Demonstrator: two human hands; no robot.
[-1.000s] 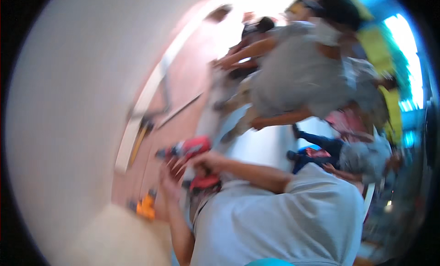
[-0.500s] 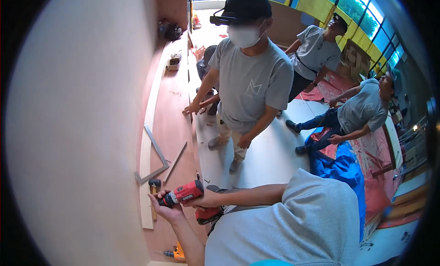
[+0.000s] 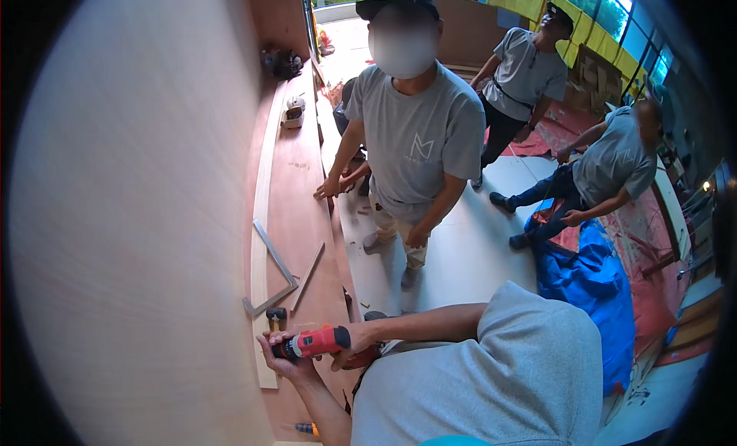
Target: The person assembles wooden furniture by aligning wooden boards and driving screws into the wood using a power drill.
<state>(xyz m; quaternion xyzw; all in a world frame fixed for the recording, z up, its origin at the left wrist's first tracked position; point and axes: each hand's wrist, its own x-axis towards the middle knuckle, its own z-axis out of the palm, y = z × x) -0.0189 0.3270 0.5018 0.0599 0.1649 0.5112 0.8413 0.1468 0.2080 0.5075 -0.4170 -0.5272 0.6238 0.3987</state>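
Observation:
A red and black cordless drill lies level in front of me, pointing left toward the pale wooden panel. My right hand is closed round its grip, with the fingers partly hidden behind the tool. Cupped under the black chuck, my left hand has its fingers curled about the drill's front end. Whether a bit sits in the chuck I cannot tell. Just beyond the left hand is a black-headed mallet, its handle partly covered. A metal carpenter's square and a thin wooden strip lie farther along the reddish board.
The tall panel rises at left, a long pale batten along its foot. A yellow-orange drill shows beside my left forearm. One co-worker touches the board; others stand behind. A blue tarp lies on the floor at right.
The drill has swung from an upward tilt to nearly level, still in both hands. The view has shifted, so the board and tools appear farther right. My left forearm hides more of the yellow-orange drill.

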